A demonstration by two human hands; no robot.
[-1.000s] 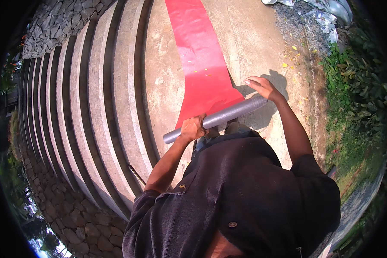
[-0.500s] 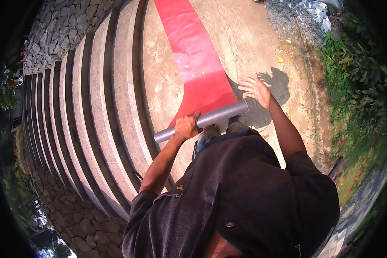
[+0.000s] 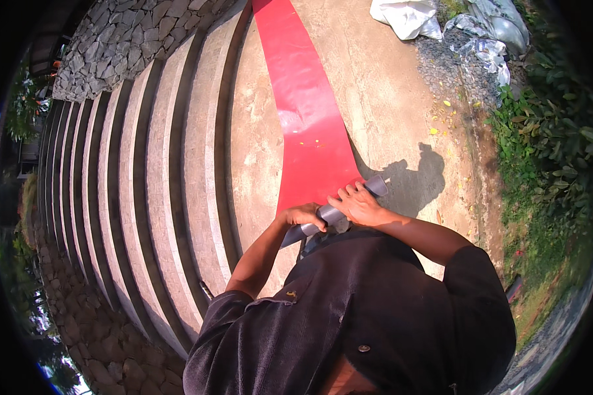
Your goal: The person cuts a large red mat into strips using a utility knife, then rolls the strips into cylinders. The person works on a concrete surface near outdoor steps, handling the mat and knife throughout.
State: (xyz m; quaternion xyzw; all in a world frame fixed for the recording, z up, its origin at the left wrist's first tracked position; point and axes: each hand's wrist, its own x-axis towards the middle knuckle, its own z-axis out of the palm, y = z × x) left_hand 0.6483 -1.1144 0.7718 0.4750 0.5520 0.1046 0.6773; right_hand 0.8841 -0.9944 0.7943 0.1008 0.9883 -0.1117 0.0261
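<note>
A grey pipe [image 3: 329, 214] lies slantwise across the front of my body, its right end higher in view. My left hand [image 3: 303, 215] is wrapped round its left half. Nearer the right end, my right hand [image 3: 357, 204] grips the pipe from above, fingers bent over its far side. From just beyond the pipe a long red sheet [image 3: 316, 118] runs away over the ground. Whether the sheet is joined to the pipe is hidden by my hands.
Concrete steps [image 3: 171, 145] curve along the left, with stone walls [image 3: 122, 39] at their far and near ends. White plastic sacks [image 3: 408, 16] lie at the far right on gravel. Green plants [image 3: 547, 138] border the concrete ground [image 3: 375, 85] on the right.
My right hand came down from open in the air onto the pipe and closed on it. The pipe now slants more steeply, and the left hand sits lower in view.
</note>
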